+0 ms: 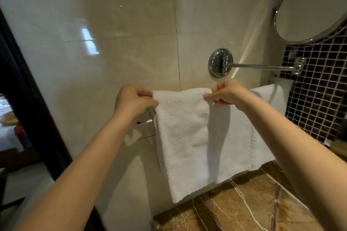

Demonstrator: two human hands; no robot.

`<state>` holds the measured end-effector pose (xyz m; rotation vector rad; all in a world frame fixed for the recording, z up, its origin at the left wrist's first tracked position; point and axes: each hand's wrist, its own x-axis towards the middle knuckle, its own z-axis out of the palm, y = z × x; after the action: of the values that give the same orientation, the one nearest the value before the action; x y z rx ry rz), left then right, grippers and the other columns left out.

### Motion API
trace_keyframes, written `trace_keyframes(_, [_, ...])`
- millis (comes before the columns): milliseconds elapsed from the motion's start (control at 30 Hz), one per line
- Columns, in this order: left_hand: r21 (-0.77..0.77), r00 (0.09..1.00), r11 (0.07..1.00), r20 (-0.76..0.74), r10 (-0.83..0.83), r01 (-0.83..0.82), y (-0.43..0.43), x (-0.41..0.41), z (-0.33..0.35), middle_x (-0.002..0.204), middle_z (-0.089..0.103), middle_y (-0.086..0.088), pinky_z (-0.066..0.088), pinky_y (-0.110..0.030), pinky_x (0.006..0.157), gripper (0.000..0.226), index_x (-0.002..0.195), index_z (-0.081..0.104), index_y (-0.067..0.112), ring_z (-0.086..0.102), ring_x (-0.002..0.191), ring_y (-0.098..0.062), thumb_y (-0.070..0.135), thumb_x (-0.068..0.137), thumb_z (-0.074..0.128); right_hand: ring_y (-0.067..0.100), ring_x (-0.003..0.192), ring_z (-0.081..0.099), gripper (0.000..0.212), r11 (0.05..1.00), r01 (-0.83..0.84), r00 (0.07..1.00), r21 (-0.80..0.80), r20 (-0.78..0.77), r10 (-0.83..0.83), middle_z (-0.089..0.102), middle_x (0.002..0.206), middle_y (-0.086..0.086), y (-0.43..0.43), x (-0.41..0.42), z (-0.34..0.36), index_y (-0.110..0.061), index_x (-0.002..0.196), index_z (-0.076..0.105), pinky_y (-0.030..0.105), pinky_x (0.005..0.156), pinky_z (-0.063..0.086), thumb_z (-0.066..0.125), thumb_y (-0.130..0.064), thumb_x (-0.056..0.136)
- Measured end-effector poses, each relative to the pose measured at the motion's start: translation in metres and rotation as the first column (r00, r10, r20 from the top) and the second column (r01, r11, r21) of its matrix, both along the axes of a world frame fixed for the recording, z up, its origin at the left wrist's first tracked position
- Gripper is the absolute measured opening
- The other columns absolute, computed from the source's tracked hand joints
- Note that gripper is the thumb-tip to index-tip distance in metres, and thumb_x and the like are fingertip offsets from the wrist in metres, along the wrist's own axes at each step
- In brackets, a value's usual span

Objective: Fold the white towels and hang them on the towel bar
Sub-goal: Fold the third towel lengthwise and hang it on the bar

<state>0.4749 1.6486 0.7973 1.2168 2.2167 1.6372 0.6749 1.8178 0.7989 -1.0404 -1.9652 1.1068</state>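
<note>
hands first: my left hand [134,100] pinches the top left corner of the folded white towel [184,133], my right hand [227,93] pinches the top right. it hangs at the left end of the towel bar [150,111], overlapping a second white towel [238,133] further right.

A folded white towel [184,137] hangs long and narrow at the left end of the towel bar [148,116] — overlapping a second white towel [262,118], draped to its right.
</note>
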Motion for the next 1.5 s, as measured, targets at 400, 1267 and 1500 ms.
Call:
trace_keyframes(400, [-0.047,0.958,0.996,-0.282,0.055,-0.071,-0.007,0.024,-0.025,0.07,0.062,0.016,0.039,-0.014,0.057,0.023,0.089,0.075,0.025,0.056,0.064,0.002,0.013,0.07,0.073,0.013,0.055,0.058,0.025,0.987,0.048,0.995,0.156,0.076,-0.06,0.063,0.062,0.005,0.007,-0.001,-0.023,-0.001,0.077,0.07,0.025,0.056,0.05,0.083,-0.021,0.07])
trace_keyframes(1267, [0.121,0.576,0.99,-0.806,0.137,-0.067,-0.027,0.06,-0.071,0.091,0.068,0.0,0.039,-0.031,0.075,0.016,0.095,0.071,0.015,0.055,0.086,-0.022,0.009,0.082,0.062,0.021,0.105,0.054,0.035,0.651,0.151,0.989,0.744,-0.108,-0.106,0.062,0.114,0.003,-0.03,0.0,-0.091,-0.018,0.121,0.061,0.034,0.085,0.043,0.064,-0.016,0.086])
trace_keyframes(1500, [0.068,0.962,0.989,-0.232,0.142,-0.129,-0.027,0.052,-0.144,0.093,0.065,0.009,0.045,-0.027,0.072,0.015,0.087,0.063,0.025,0.059,0.088,-0.01,0.035,0.08,0.07,0.002,0.077,0.059,0.013,0.964,0.161,0.937,0.21,-0.339,-0.083,0.063,0.085,-0.006,-0.03,0.002,-0.151,-0.016,0.093,0.061,0.016,0.064,0.045,0.059,-0.029,0.092])
